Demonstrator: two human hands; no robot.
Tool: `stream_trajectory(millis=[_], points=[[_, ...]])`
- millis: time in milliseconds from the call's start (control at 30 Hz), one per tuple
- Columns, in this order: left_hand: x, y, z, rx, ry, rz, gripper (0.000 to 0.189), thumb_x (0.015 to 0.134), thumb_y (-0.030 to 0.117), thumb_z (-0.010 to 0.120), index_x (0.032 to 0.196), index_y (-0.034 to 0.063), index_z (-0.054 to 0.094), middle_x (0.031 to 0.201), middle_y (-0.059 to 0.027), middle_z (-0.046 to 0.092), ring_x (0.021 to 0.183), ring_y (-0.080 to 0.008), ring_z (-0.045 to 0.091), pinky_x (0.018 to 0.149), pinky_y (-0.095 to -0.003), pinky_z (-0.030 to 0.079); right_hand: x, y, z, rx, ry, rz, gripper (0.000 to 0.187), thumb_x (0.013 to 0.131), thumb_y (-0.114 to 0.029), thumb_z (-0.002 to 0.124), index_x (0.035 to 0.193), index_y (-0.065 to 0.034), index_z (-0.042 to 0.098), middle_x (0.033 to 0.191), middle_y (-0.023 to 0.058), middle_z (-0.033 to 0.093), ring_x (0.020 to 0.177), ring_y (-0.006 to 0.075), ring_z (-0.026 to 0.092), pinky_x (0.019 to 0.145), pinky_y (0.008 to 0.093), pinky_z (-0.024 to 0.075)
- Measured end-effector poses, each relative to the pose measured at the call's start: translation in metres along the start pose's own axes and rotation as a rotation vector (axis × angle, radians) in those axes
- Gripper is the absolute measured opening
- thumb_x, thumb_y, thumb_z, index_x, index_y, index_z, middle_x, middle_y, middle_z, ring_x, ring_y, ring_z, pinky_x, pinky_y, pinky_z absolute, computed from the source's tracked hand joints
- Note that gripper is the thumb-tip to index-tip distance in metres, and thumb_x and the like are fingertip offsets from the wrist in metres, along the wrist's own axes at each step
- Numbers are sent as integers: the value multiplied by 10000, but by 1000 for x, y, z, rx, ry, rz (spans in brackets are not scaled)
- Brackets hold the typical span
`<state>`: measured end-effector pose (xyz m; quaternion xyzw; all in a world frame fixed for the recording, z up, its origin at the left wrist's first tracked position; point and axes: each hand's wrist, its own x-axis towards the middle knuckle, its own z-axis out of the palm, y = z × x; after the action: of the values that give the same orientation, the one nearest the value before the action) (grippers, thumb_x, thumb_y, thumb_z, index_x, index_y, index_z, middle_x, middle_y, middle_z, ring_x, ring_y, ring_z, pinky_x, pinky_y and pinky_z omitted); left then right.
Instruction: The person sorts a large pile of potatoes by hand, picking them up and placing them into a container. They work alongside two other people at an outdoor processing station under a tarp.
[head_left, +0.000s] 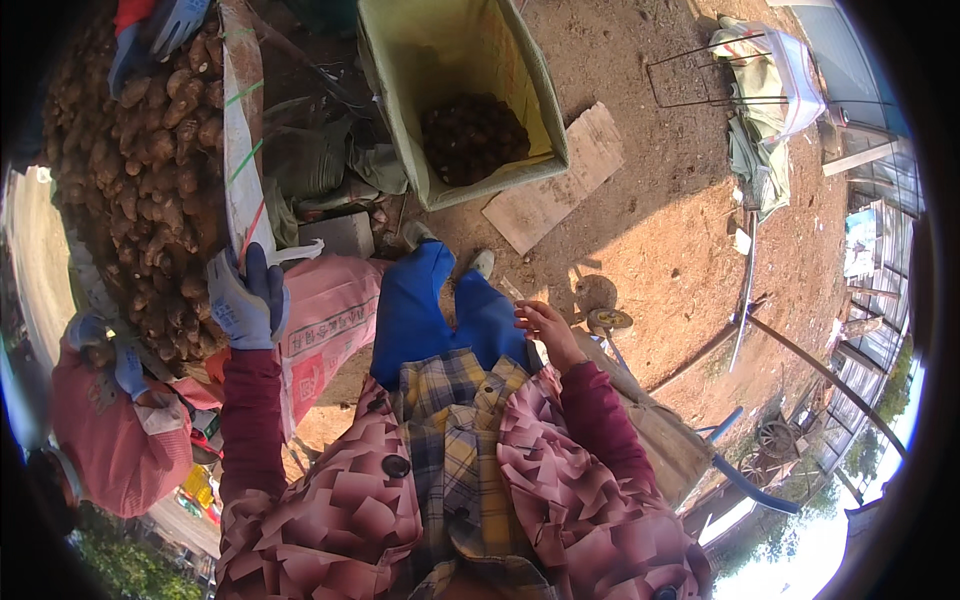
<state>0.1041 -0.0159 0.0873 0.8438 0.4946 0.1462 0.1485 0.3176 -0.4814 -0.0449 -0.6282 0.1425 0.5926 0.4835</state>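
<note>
My left hand, in a grey-blue work glove with dark blue coating, is at the near end of a white board edge with green bands. That edge borders a heap of brown, knobbly tubers. The glove's fingers look bent, and whether they hold anything is unclear. My right hand is bare, raised beside my blue-covered legs, fingers apart and slightly curled, with nothing visible in it. Ahead of my feet stands a tall, open-topped woven bag with dark, lumpy produce at its bottom.
A pink woven sack with printing lies beside my left sleeve. Gloved hands of one person reach over the heap; another person in pink holds a tuber at left. A flat board and a metal-framed bag stand are to the right.
</note>
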Motion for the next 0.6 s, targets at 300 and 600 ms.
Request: stream_trajectory(millis=[300, 600], points=[[7, -28, 9, -39, -22, 14, 386, 1049, 353, 553, 1087, -26, 608, 1000, -196, 647, 963, -351, 648, 825, -440, 481, 88, 139, -70, -19, 534, -89, 311, 991, -261, 637, 1245, -88, 687, 979, 23, 738, 834, 139, 705, 718, 296, 526], [6, -7, 2, -2, -63, -74, 489, 1063, 450, 529, 1076, -34, 597, 1008, -153, 652, 917, -247, 600, 868, -380, 471, 148, 175, -54, -512, 788, 13, 498, 869, -404, 765, 1218, -53, 720, 1107, 203, 726, 1030, 346, 706, 915, 434, 554]])
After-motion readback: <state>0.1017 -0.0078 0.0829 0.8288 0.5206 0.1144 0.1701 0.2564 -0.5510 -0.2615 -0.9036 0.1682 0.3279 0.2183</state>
